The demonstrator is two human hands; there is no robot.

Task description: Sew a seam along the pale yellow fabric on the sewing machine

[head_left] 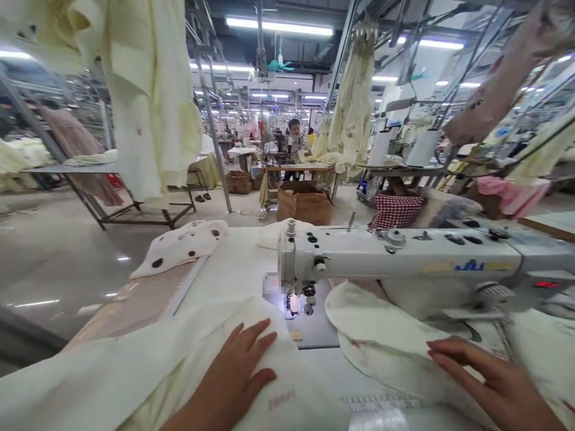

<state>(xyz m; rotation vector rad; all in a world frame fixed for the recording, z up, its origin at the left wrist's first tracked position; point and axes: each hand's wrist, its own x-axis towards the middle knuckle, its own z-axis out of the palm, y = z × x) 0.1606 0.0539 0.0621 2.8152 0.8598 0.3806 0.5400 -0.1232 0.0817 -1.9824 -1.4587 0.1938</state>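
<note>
The left hand (234,366), grip spread and clasping nothing, should keep light, even pressure on the cream cloth (211,320); the right hand (496,377) has its grip narrowed at the rounded panel (377,326), pinch unclear

Table (130,305) | sewing machine (359,251) | spotted cloth (184,246), left | cream fabric (153,347), front | possibly a ruler (381,413)

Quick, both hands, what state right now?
Left hand: open, laid over the large cream fabric panel.
Right hand: beside the round-ended cream fabric piece; pinching it or not, cannot tell.
</note>
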